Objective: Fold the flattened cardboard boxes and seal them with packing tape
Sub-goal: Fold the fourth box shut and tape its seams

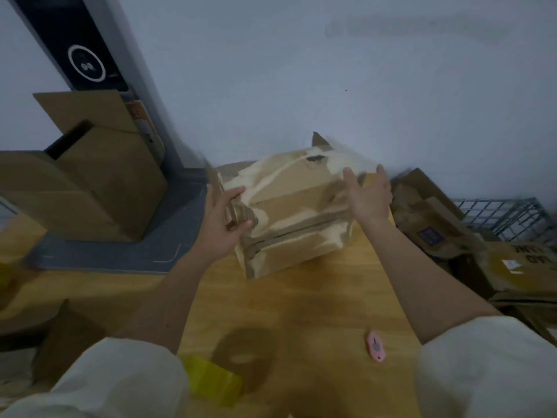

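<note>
This is looking like a packing or storeroom corner, a working space and not a home. Folded cardboard boxes point(99, 188) are standing at the left against a plain pale wall point(301, 70), and crumpled flattened cartons point(437, 218) are piling up on the right beside a wire rack point(506, 215). A wooden worktable point(316, 297) is carrying a yellow tape roll point(214, 381) and a small pink cutter point(376, 346), while a dark grey machine column point(90, 55) with a round display is rising at the back left.

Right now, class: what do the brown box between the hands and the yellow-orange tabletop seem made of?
Brown box: likely corrugated cardboard, matte, with fluted edges and pale torn patches. Yellow-orange tabletop: probably wood or wood-look laminate, smooth; blur hides any grain.
</note>
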